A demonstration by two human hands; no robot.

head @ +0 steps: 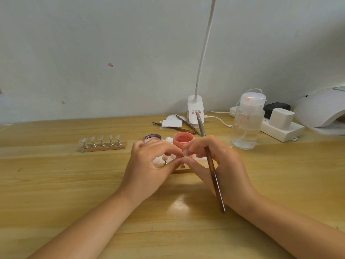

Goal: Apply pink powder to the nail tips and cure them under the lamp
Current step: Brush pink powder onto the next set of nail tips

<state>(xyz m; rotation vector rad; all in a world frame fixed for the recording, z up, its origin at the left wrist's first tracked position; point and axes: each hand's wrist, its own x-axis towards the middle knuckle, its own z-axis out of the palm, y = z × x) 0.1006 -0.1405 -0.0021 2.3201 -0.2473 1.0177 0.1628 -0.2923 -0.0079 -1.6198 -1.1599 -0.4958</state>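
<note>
At centre frame our left hand [149, 165] and right hand [214, 161] pinched a nail tip [185, 153], the right also gripping a brush [212, 171]. Tiny, light, probably slippery; we judged its edges safest.

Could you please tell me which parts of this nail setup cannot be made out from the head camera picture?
- Near nail stand: mostly hidden behind the left hand and right hand; its tip count cannot be told.
- Small item pinched between the fingertips: too small to identify.
- Brush in the right hand: its working end is hidden by fingers.
- Curing lamp: cut off by the right edge.
- Desk lamp: head cut off at the top.
</note>
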